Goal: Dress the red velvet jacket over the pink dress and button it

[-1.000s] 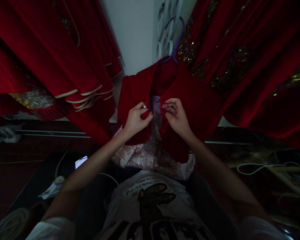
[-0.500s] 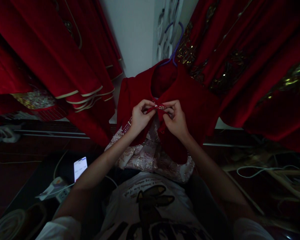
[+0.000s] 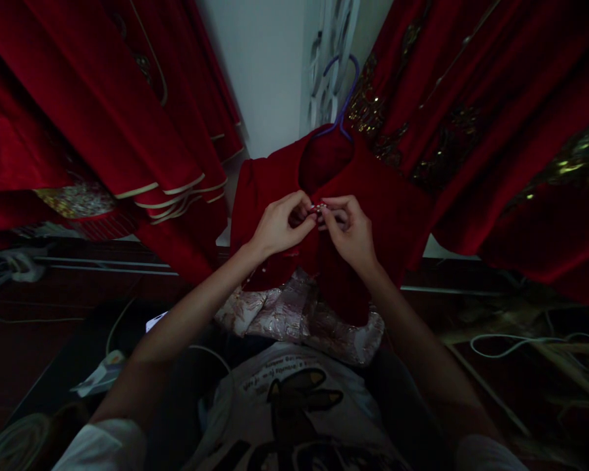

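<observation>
Both hands met at the collar of a red velvet jacket (image 3: 373, 209) that hung on a purple hanger (image 3: 342, 91). The left hand (image 3: 277, 229) pinched the left front edge just below the collar, and the right hand (image 3: 351, 232) pinched a small silvery clasp (image 3: 321, 208) against the right edge. To fasten it well, the two edges probably needed to stay level and taut at the collar, fingertips close to the clasp. A pale brocade lining (image 3: 294, 314) showed below the hands.
</observation>
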Demonstrator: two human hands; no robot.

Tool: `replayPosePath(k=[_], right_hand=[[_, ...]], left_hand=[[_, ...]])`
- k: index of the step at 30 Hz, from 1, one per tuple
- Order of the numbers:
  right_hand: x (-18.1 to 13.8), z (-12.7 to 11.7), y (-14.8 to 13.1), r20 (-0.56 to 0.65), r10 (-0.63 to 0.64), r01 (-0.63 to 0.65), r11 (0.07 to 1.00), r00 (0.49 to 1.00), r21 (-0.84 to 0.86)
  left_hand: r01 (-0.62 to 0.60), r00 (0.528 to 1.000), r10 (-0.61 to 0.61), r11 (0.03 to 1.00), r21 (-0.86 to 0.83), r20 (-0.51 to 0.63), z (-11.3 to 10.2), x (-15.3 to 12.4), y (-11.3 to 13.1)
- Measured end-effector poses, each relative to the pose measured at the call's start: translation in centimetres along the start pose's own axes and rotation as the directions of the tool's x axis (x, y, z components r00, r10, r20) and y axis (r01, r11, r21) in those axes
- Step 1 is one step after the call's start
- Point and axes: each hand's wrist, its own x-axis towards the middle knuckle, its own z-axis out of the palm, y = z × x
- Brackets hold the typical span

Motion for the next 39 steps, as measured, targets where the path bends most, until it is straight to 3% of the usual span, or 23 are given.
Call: replayPosePath(k=[8,14,21,33,36,39], right_hand=[[0.1,0.1,1.6,-0.094,-0.007,0.015,0.996,0.996,0.087],[0.2,0.2,2.3,-0.217,0.054,-0.031,0.994,0.975,0.107],[0.0,-0.3,2.3,-0.143,0.082,-0.066,0.992,0.986,0.112],[0.4,-1.2,3.0,-0.032,0.049,-0.046,0.996,0.998,0.076],[0.1,-1.4,2.7,0.002,0.000,0.000,1.000,1.000,-0.005],[-1.1,-1.5,2.1,0.065,-0.082,0.089,0.989,0.995,-0.117]], left_hand=[[-0.188,0.978,0.151,0.935,0.302,0.140,-0.3,0.9,-0.6],[-0.151,0.984,0.115,0.946,0.288,0.136,0.7,1.2,-0.6],[-0.098,0.992,0.078,0.974,0.203,0.103,1.2,1.1,-0.8],[-0.215,0.963,0.126,0.893,0.396,0.239,1.5,1.5,-0.6],[-0.143,0.980,0.092,0.942,0.304,0.177,2.2,1.0,-0.7],[0.086,0.996,-0.083,0.995,-0.057,0.042,2.7,0.0,-0.6]])
